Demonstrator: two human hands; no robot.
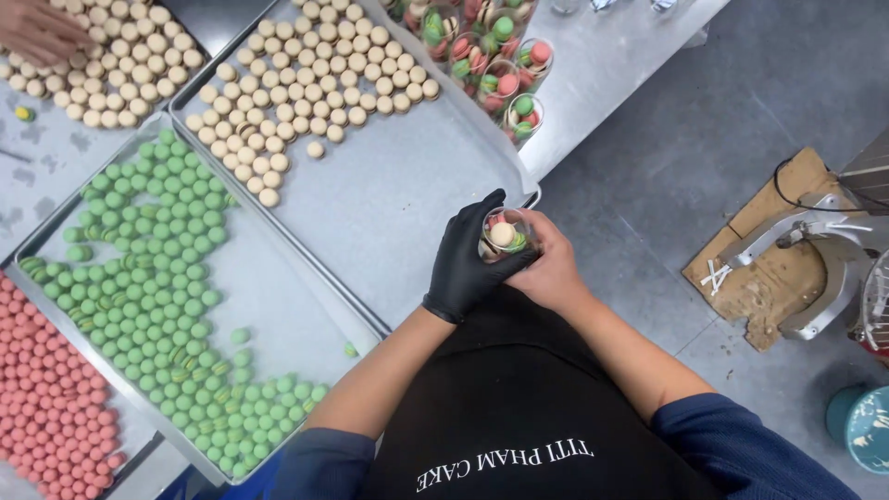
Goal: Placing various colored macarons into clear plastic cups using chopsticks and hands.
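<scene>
Black-gloved left hand [468,264] and bare right hand [548,268] both clasp a small clear plastic cup [503,236] of coloured macarons; cup base hidden by fingers.

Four trays [435,185] of macarons; three hands [472,255] visible.

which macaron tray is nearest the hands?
The cream macaron tray, whose bare near corner lies beside the gloved left hand and bare right hand. The green tray sits further left; the pink tray furthest.
</scene>
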